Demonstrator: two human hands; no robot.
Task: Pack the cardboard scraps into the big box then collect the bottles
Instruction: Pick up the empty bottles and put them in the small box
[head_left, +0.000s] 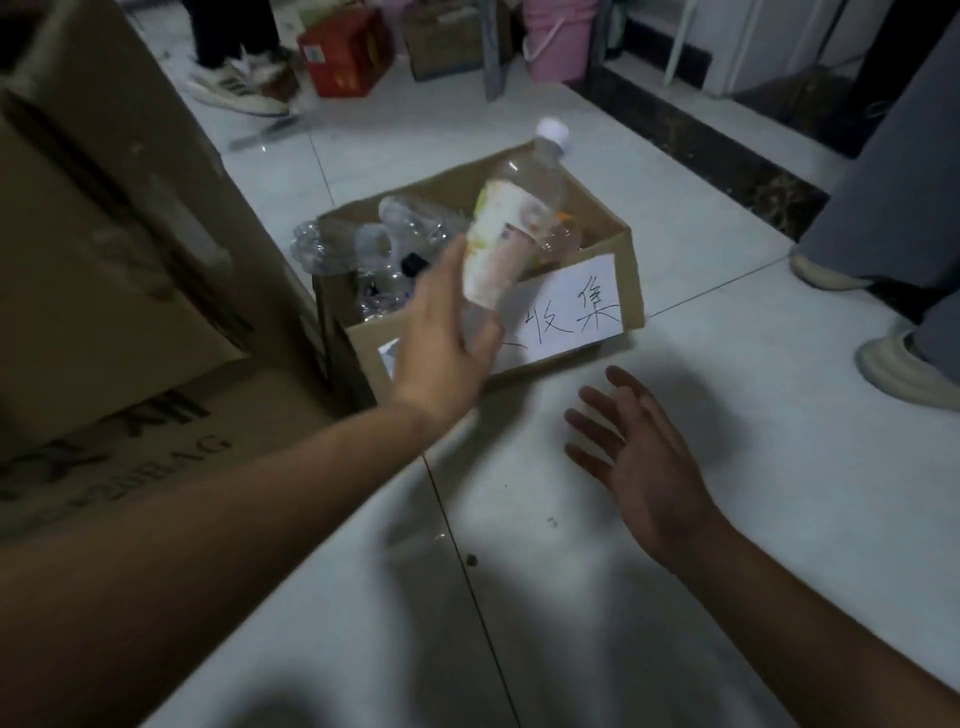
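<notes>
Tilting bottle: the clear plastic bottle (511, 228) with a white cap and a pale label leans cap-up at the centre of the frame, above the small open cardboard box (631, 270).
Left hand: the left hand (447, 338) grips the bottle at its base end only. Motion blur hides how firm the grip is.
Risk of drop: held so low, the bottle is top-heavy in the hand. A loose release could bounce it off the near rim onto the white tiled floor (675, 571).
Box contents: crushed clear bottles (405, 228) already fill the left half, and one hangs over the upper-left rim. Another bottle landing there could knock it out.
Sign: a white handwritten paper sign (571, 312) covers the near wall, partly behind the hand.
Right hand: the right hand (639, 457) hovers empty with its fingers spread, lower right of centre. It is well apart from the left hand and too far to catch a slip.
Big box: the large brown cardboard box (104, 234) stands at the left, touching or just beside the small one, so there is little elbow room.
Bystander: a pale shoe (904, 364) at the right edge could meet a rolling bottle.
</notes>
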